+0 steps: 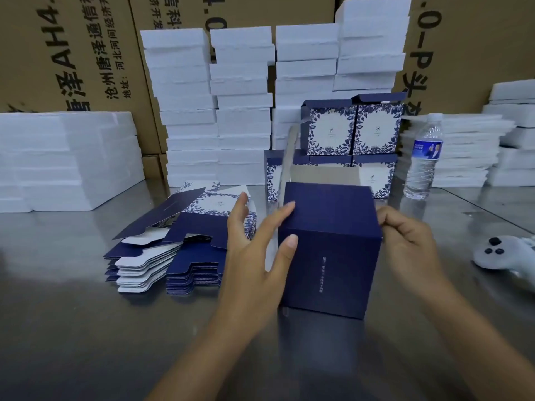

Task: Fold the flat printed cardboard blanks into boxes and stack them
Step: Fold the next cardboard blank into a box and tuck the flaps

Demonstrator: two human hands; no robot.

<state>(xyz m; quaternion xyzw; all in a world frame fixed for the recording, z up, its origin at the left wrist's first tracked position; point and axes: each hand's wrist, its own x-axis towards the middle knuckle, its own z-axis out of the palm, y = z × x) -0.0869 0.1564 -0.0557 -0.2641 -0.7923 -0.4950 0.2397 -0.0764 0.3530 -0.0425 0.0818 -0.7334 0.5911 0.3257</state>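
A dark blue box (330, 250) stands on the metal table (86, 328) in front of me, its far end open with a flap sticking up at the left. My left hand (257, 247) lies against the box's left side, fingers straight, fingertips touching its edge. My right hand (405, 241) grips the box's right edge with curled fingers. A pile of flat blue-and-white printed blanks (179, 241) lies to the left. Several folded boxes with leaf print (353, 131) are stacked in two layers behind the box.
White foam blocks (240, 111) are stacked along the back, at the left (63, 160) and at the right (469, 151), before brown cartons. A water bottle (424, 157) stands right of the folded boxes. A white controller (503, 253) lies at the right edge.
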